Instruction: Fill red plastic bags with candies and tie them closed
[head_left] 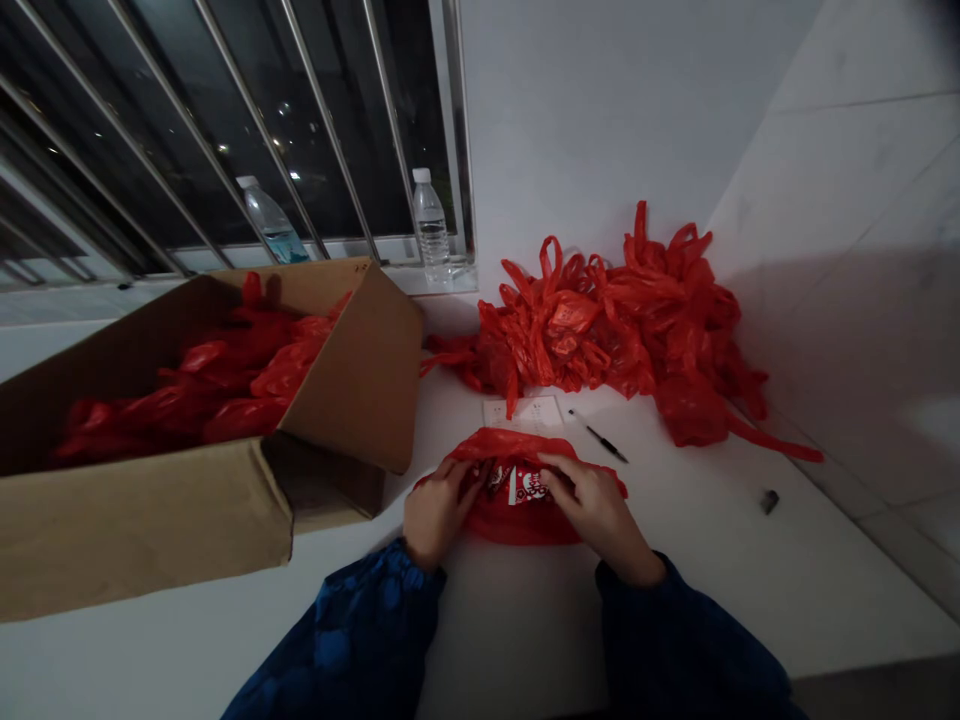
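Note:
A red plastic bag (pixel 525 528) lies on the white table in front of me, its mouth spread between my hands. Inside the opening show red packets with white printing (pixel 529 485). My left hand (pixel 441 500) grips the bag's left edge, fingers bent over the rim. On the other side, my right hand (pixel 592 500) has its fingers curled at the bag's right rim, over the printed packets. Both hands' fingertips are partly hidden by the bag.
An open cardboard box (pixel 352 370) holding red bags (pixel 225 390) stands at left. Several red plastic bags (pixel 615 320) are heaped against the wall. Behind my bag lie a printed paper (pixel 536 410) and a pen (pixel 604 440). Two bottles (pixel 430 225) stand by the barred window. A small black object (pixel 769 501) lies right.

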